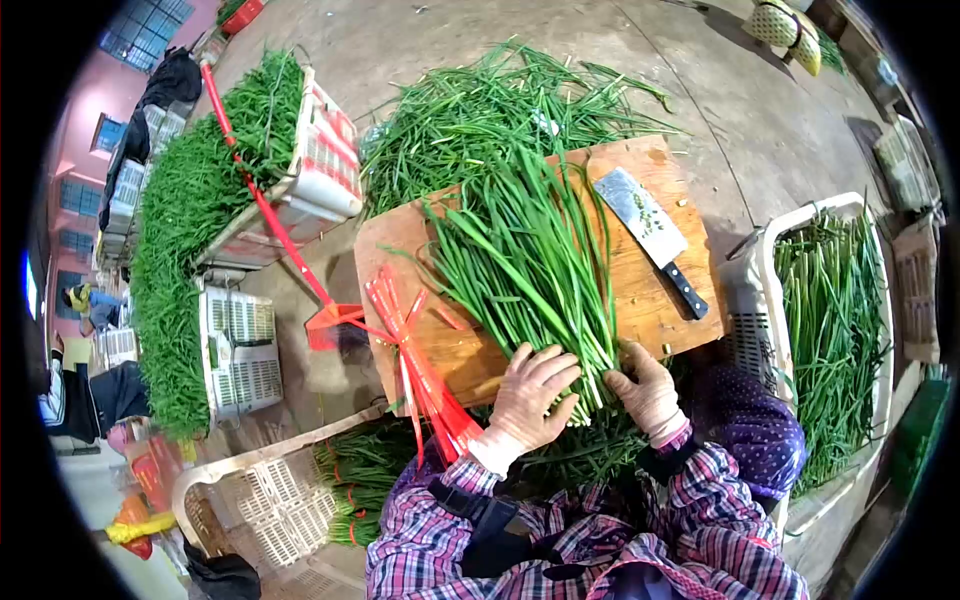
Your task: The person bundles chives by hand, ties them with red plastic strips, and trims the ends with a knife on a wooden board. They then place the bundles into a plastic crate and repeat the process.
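Observation:
Across the wooden board [642, 322] lies a bunch of garlic chives [525, 260], green leaves pointing away and pale stem ends toward me. My left hand [530, 392], gloved, curls its fingers over the left side of the stem ends. From the other side, my gloved right hand [648, 388] closes on the stems with its thumb near their cut ends. A cleaver [645, 220] with a black handle lies flat on the board to the right, green bits on its blade. Red plastic ties [425, 365] lie beside my left wrist.
Loose chives [470, 125] are heaped behind the board. A white crate [768, 260] of chives stands right, a crate [285, 505] with tied bundles left. Farther left are a heaped crate [325, 145] and a red long-handled dustpan [330, 325]. Another person [92, 300] is far left.

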Demonstrator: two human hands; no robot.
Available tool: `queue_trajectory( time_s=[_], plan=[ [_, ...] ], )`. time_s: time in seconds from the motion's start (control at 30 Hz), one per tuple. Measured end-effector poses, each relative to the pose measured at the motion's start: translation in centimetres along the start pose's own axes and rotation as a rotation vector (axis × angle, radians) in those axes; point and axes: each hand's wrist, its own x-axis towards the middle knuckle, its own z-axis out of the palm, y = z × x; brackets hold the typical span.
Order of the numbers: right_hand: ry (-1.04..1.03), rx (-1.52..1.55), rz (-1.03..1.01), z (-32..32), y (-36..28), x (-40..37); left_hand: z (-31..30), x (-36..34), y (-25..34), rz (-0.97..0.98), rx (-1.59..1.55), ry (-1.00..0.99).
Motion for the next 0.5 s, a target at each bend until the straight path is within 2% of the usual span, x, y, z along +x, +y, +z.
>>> queue_trajectory(
  time_s=[0.07,0.17,0.33,0.5],
  plan=[
    [0.016,-0.139,-0.019,0.1,-0.6,-0.3,-0.4,0.5,0.3,0.009,-0.015,0.105],
    [0.023,-0.444,-0.210,0.0,-3.0,-0.6,-0.9,1.1,1.1,0.030,-0.016,0.119],
    [-0.114,-0.717,-0.406,1.3,-3.1,-0.6,-0.4,1.3,1.1,0.076,0.073,0.022],
    [-0.174,-0.832,-0.455,2.9,-3.7,-0.7,-0.1,1.5,0.2,0.036,0.176,-0.026]
  ],
)
